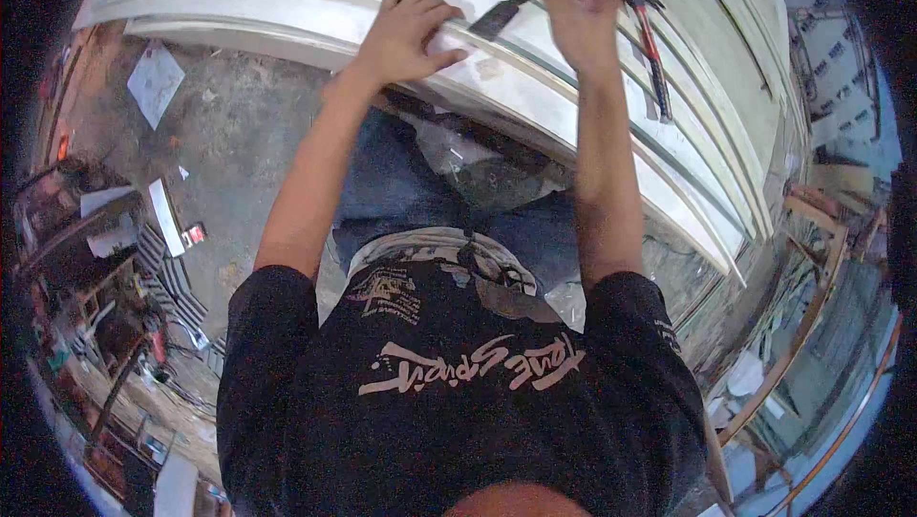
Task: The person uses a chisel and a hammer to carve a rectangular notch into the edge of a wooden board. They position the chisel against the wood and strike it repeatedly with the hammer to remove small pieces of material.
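My left hand [411, 37] rests on a long white wooden panel [535, 87] with raised strips, its thumb and fingers apart, holding nothing. Close to its fingertips is the tip of a dark, flat-bladed hand tool [503, 14], chisel-like in shape. My right hand [578, 10], somewhat blurred, is closed around the tool's brown upper part and slants the blade down toward a raised strip. The fingers partly cover the handle, so its exact kind is unclear. Just right of that hand, a claw hammer [651, 49] with a red and black handle lies on the panel.
More long pale panels and strips [716, 30] extend away at the upper right. A wooden frame [821, 269] stands at the right. On the concrete floor [239, 125] at the left lie a white sheet [156, 83], a white strip [165, 218] and a striped piece [172, 278].
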Motion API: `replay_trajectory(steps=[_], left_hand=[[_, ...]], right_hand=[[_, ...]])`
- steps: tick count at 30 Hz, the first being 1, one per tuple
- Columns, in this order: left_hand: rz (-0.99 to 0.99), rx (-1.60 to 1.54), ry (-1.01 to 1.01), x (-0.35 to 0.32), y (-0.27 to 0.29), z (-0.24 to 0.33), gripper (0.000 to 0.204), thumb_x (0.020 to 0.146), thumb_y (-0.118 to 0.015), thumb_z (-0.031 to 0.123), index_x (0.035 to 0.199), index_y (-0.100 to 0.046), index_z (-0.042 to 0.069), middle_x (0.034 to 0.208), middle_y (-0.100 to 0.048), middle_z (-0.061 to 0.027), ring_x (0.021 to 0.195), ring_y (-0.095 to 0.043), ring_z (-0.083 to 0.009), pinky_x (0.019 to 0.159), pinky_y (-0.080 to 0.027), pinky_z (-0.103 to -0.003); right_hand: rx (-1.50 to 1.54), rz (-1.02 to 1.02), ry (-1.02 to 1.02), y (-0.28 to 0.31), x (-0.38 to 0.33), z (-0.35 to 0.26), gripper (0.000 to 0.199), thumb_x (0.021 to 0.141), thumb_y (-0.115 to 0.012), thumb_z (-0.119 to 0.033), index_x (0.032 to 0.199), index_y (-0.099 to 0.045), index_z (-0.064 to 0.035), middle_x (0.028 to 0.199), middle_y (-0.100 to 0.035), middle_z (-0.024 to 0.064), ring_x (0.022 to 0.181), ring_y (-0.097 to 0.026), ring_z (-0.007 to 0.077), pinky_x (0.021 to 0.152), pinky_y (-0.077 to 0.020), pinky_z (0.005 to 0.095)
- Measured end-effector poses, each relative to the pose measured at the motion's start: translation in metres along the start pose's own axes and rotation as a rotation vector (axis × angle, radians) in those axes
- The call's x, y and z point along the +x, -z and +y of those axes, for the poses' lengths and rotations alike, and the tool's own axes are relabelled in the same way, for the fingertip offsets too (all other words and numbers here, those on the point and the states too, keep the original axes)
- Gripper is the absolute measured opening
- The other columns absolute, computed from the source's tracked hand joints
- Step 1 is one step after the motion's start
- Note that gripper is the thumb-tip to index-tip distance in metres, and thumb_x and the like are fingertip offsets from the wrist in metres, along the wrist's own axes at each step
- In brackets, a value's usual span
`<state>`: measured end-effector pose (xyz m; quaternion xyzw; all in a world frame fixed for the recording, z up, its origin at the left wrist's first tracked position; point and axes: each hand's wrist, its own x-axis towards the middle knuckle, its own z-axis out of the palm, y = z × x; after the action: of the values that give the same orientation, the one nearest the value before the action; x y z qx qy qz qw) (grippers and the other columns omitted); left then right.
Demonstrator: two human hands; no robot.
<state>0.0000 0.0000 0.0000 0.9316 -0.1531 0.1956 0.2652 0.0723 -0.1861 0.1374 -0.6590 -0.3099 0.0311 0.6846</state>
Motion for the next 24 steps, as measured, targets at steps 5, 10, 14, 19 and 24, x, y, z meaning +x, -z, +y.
replay_trajectory(steps=[5, 10, 14, 19, 24], left_hand=[[-0.007, 0.013, 0.069, 0.001, 0.012, -0.012, 0.044, 0.088, -0.063, 0.053, 0.102, -0.071, 0.012, 0.097, -0.069, -0.0040, 0.101, -0.061, -0.0236, 0.101, -0.036, -0.043], [0.006, -0.031, 0.111, -0.002, 0.003, -0.013, 0.035, 0.086, -0.067, 0.047, 0.100, -0.071, 0.015, 0.093, -0.067, -0.0027, 0.095, -0.060, -0.0231, 0.098, -0.036, -0.047], [0.095, -0.001, 0.074, -0.003, 0.000, -0.011, 0.033, 0.086, -0.069, 0.045, 0.100, -0.071, 0.015, 0.090, -0.067, -0.0015, 0.093, -0.060, -0.0218, 0.096, -0.036, -0.046], [0.015, -0.018, 0.125, 0.000, 0.004, -0.008, 0.042, 0.086, -0.066, 0.052, 0.098, -0.073, 0.013, 0.094, -0.069, -0.0029, 0.097, -0.061, -0.0216, 0.096, -0.037, -0.042], [0.052, 0.031, 0.035, -0.004, 0.006, -0.003, 0.042, 0.084, -0.068, 0.052, 0.102, -0.072, 0.014, 0.098, -0.069, -0.0033, 0.101, -0.061, -0.0224, 0.096, -0.037, -0.041]], right_hand=[[-0.170, -0.064, 0.058, -0.012, 0.006, 0.004, 0.015, 0.092, -0.070, -0.011, 0.102, -0.058, -0.0085, 0.082, -0.059, -0.0003, 0.071, -0.055, 0.0088, 0.061, -0.0467, 0.0249], [0.020, 0.017, 0.045, -0.037, 0.004, -0.012, 0.012, 0.093, -0.070, -0.015, 0.094, -0.061, -0.0081, 0.077, -0.056, -0.0022, 0.069, -0.051, 0.0079, 0.060, -0.0428, 0.0249], [-0.168, -0.027, -0.008, -0.012, -0.001, -0.009, 0.011, 0.092, -0.071, -0.012, 0.096, -0.061, -0.0076, 0.079, -0.058, -0.0020, 0.072, -0.053, 0.0078, 0.061, -0.0444, 0.0251], [0.073, -0.072, 0.014, -0.022, -0.003, -0.012, 0.030, 0.093, -0.068, -0.005, 0.118, -0.052, -0.0098, 0.088, -0.061, 0.0015, 0.076, -0.057, 0.0100, 0.065, -0.0482, 0.0272], [0.064, -0.155, 0.045, -0.010, -0.005, 0.010, 0.046, 0.092, -0.068, -0.004, 0.129, -0.041, -0.0108, 0.094, -0.062, 0.0041, 0.081, -0.059, 0.0111, 0.069, -0.0516, 0.0284]])
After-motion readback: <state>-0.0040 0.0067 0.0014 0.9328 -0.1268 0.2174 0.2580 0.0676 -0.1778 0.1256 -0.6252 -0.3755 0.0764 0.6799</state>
